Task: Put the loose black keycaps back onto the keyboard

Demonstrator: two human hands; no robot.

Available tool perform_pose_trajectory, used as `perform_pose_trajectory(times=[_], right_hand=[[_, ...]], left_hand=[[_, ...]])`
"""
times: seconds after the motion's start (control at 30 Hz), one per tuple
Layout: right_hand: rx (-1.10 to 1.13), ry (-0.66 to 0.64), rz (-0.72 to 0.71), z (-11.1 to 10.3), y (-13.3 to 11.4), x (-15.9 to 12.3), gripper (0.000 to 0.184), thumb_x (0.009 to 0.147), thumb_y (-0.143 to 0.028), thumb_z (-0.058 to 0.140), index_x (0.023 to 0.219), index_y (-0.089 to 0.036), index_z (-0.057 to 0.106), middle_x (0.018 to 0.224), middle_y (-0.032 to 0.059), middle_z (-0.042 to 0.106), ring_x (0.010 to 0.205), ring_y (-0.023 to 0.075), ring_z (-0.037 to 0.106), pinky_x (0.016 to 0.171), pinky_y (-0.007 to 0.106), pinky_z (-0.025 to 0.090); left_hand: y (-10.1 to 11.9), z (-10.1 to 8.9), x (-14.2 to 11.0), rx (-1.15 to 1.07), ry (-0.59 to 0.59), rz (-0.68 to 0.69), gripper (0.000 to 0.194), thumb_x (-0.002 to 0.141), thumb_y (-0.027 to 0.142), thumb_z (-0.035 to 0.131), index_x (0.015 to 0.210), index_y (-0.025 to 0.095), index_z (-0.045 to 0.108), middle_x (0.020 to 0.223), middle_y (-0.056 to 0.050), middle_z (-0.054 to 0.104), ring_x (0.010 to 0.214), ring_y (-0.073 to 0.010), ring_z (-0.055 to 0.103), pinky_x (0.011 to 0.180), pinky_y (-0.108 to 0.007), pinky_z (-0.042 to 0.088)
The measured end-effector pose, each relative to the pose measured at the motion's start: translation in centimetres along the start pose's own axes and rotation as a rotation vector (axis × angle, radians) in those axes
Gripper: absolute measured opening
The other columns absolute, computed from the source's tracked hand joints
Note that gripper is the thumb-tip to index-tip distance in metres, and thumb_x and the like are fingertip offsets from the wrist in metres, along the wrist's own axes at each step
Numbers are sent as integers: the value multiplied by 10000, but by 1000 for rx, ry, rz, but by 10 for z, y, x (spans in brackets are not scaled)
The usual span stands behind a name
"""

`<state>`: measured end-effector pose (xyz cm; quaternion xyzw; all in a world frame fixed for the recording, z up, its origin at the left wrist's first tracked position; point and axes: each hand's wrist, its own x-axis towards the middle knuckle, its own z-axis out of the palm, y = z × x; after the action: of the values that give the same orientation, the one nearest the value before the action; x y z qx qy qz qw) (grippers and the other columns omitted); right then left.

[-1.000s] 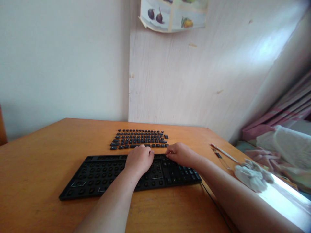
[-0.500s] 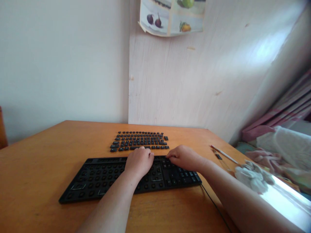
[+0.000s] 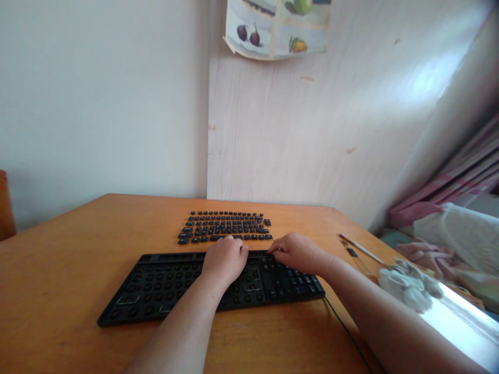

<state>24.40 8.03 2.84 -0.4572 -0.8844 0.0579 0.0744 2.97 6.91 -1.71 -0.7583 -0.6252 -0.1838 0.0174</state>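
Observation:
A black keyboard [image 3: 156,296] lies on the wooden table, its left and middle sections bare of keycaps. Keys still sit on its right end. My left hand [image 3: 225,259] curls over the keyboard's far edge near the middle, closed, with its fingertips hidden behind the knuckles. At the upper right of the keyboard, my right hand [image 3: 294,251] is closed with thumb and fingers together, touching the keys there; what is between the fingertips is too small to tell. Beyond the keyboard, removed black keycaps [image 3: 230,228] lie in rows, including a long space bar [image 3: 224,238].
The keyboard's cable [image 3: 346,330] runs off toward the front right. A thin brush-like stick [image 3: 360,248] and a small wire tool [image 3: 352,252] rest at the table's right side. Near them lies a crumpled pale cloth [image 3: 407,285]. A wall stands behind the table [image 3: 58,259].
The whole view has shifted very slightly. Both hands stay at the same places on the keyboard.

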Motion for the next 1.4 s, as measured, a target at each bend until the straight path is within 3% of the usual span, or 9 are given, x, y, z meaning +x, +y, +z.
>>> perform_pose_trajectory(times=[0.1, 0.43, 0.67, 0.83, 1.0, 1.2, 1.4], right_hand=[[47, 23, -9, 1, 4, 1, 297, 779, -201, 482, 925, -238, 739, 905, 18, 734, 814, 169, 647, 722, 251, 448], [278, 283, 92, 6, 35, 13, 260, 800, -250, 495, 913, -182, 719, 798, 33, 707, 682, 148, 602, 614, 243, 416], [196, 403, 195, -2, 53, 33, 237, 806, -286, 494, 833, -185, 707, 692, 29, 666, 632, 139, 555, 568, 229, 360], [82, 330, 280, -8, 72, 66, 211, 776, -256, 505, 777, -179, 701, 701, 25, 663, 621, 129, 540, 544, 224, 333], [53, 240, 331, 2, 88, 108, 179, 742, -237, 543, 710, -175, 708, 665, 18, 655, 608, 122, 544, 530, 214, 328], [54, 175, 363, 18, 104, 150, 164, 737, -254, 597, 801, -203, 739, 772, 32, 703, 705, 143, 602, 588, 212, 383], [56, 125, 372, 26, 114, 172, 207, 731, -300, 633, 897, -242, 742, 887, 33, 717, 815, 162, 630, 671, 220, 430]], left_hand=[[1, -2, 0, 0, -8, -8, 384, 905, 429, 352, 813, 232, 669, 900, -64, 636, 826, -203, 591, 702, -312, 412], [0, -1, 0, 1, -26, -5, 376, 910, 404, 342, 832, 227, 665, 923, -70, 629, 846, -214, 587, 727, -329, 411], [1, -4, 0, 14, -14, 1, 360, 914, 388, 361, 782, 223, 652, 876, -54, 628, 819, -200, 592, 691, -313, 409], [-1, -1, 0, 22, -3, 0, 374, 920, 395, 355, 769, 215, 646, 845, -48, 619, 769, -177, 588, 661, -298, 390], [-4, 3, 0, 14, 27, 12, 376, 921, 403, 349, 750, 223, 631, 816, -36, 598, 743, -172, 574, 621, -293, 357], [-4, 4, 0, 8, 24, 5, 360, 920, 396, 358, 742, 228, 622, 807, -27, 589, 718, -164, 563, 604, -287, 335], [-3, 3, -1, 15, 11, -7, 354, 921, 388, 360, 737, 229, 617, 814, -26, 586, 738, -167, 561, 630, -297, 344]])
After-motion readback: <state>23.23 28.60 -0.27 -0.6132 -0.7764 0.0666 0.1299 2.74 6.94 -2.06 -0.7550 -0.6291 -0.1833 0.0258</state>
